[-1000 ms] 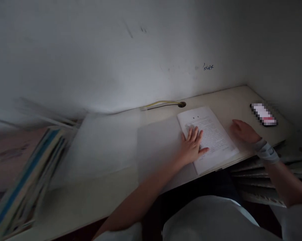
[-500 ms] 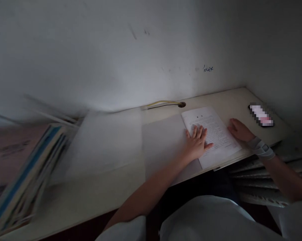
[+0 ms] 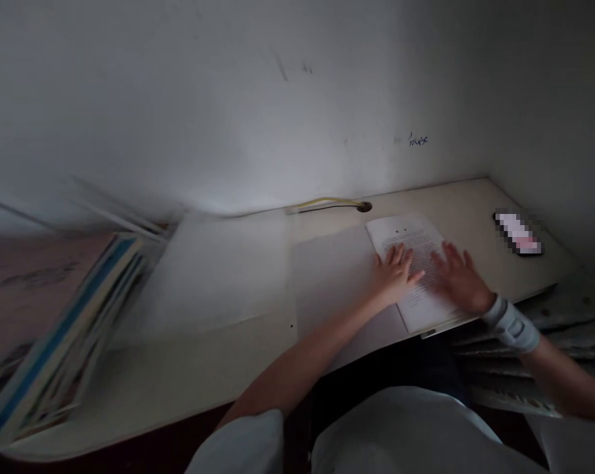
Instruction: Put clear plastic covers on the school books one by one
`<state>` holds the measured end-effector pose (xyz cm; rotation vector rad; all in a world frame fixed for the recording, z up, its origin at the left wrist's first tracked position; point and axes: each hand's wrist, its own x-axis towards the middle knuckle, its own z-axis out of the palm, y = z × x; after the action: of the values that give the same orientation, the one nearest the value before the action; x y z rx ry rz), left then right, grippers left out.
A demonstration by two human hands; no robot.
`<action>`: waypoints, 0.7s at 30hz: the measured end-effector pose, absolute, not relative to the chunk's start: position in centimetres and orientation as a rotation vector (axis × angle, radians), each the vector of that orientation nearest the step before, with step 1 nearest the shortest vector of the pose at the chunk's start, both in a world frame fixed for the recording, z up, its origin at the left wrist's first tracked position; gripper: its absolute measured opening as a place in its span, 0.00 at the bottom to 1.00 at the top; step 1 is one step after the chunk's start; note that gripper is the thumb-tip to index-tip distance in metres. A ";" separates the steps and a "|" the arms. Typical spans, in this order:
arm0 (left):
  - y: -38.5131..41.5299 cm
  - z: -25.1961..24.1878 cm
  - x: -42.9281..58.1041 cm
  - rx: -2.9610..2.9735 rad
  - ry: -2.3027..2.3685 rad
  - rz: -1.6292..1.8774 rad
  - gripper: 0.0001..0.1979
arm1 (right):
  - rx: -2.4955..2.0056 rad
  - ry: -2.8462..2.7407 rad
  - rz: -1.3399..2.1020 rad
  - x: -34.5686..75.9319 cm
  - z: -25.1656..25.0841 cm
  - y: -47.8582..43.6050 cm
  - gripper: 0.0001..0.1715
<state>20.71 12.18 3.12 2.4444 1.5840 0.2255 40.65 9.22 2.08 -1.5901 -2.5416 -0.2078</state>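
An open booklet lies on the white desk, its right page printed with dense text and its left page plain grey. My left hand rests on the printed page near the fold, fingers spread and holding nothing. Over the right side of that page is my right hand, fingers apart and somewhat blurred; whether it touches the paper I cannot tell. A pale band with a buckle-like piece wraps my right wrist.
A phone with a pixelated screen lies at the desk's right end. Several books and magazines are stacked at the left. Yellow and black cables run into a desk hole by the marked wall. Layered material sits below the right edge.
My right hand has moved left from beside the booklet to over its printed page, and its fingers have spread. My left hand stays on the page. The view has shifted slightly.
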 end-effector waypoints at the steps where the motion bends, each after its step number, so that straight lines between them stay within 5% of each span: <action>1: 13.0 3.5 19.9 2.413 1.606 0.278 0.31 | -1.433 -2.636 -0.165 39.4 2.0 7.7 0.44; 6: 15.4 4.5 12.2 2.137 1.695 0.728 0.27 | -1.020 -2.788 -0.021 34.4 1.7 2.6 0.48; 12: 9.0 3.4 2.2 0.928 1.662 1.391 0.21 | -0.918 -2.856 0.096 31.8 2.0 3.4 0.46; 21: 4.3 5.2 -1.1 0.317 1.312 1.141 0.01 | -0.849 -2.832 -0.147 31.2 1.1 2.5 0.34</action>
<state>-1.15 4.26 5.18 0.3166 1.3122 1.1410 31.22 2.54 1.08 -0.8488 -2.8321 -0.1466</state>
